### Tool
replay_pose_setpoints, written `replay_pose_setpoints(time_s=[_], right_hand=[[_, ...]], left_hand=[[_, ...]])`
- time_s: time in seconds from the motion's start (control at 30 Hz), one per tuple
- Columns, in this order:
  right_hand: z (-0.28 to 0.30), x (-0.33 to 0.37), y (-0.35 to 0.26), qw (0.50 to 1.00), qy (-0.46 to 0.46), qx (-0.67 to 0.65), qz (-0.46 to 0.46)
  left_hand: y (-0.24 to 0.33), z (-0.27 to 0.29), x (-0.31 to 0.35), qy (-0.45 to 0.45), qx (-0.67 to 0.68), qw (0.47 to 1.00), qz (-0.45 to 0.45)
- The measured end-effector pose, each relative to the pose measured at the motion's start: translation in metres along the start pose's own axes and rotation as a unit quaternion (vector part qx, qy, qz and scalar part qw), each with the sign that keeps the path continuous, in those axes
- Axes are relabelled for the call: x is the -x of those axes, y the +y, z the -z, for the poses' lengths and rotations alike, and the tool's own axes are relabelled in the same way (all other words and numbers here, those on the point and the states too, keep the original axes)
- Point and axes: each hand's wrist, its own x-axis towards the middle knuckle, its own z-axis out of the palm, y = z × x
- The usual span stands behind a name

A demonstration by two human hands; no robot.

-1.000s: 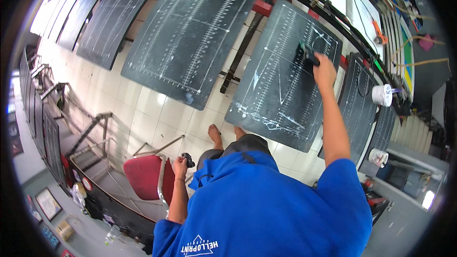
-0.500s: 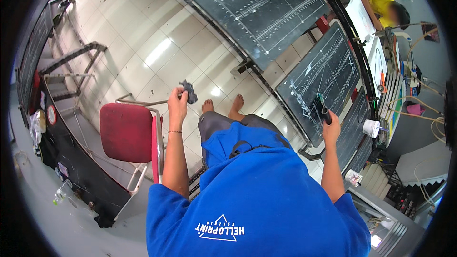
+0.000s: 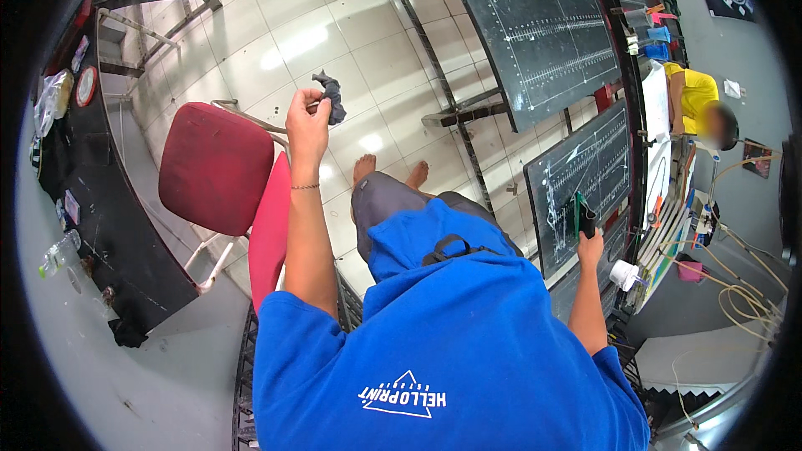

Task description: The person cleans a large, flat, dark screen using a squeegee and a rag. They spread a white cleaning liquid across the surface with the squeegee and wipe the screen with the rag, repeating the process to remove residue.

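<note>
My left hand (image 3: 307, 129) is raised over the tiled floor, its fingers closed on a crumpled dark grey rag (image 3: 332, 100). At the right, my right hand (image 3: 590, 249) grips a black tool (image 3: 588, 220) with a green edge; its exact kind is unclear. The tool is held over a dark flat board (image 3: 608, 144) marked with white ruled lines and smears. Whether it touches the board cannot be made out. A larger ruled board (image 3: 535, 75) lies beyond it.
A red chair (image 3: 213, 169) stands by my left arm, near a black table (image 3: 109, 200). Metal rails (image 3: 428, 48) run beside the boards. A white tub (image 3: 624, 275) sits by my right hand. A person in yellow (image 3: 695, 96) bends at the far right.
My view has swung, so the boards appear farther right. My left hand with the rag sits higher in view. The right hand still grips the tool, now seen turned differently.
</note>
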Motion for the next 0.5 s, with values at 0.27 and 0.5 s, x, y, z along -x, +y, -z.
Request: replay_pose_setpoints(time_s=[0.27, 0.5], right_hand=[[0.008, -0.002, 0.007, 0.999, -0.025, -0.032, 0.004], [0.033, 0.035, -0.019, 0.984, 0.112, -0.093, -0.102]], left_hand=[[-0.004, -0.017, -0.003, -0.048, -0.067, 0.996, -0.025], [-0.057, -0.038, -0.001, -0.19, -0.164, 0.968, -0.01]])
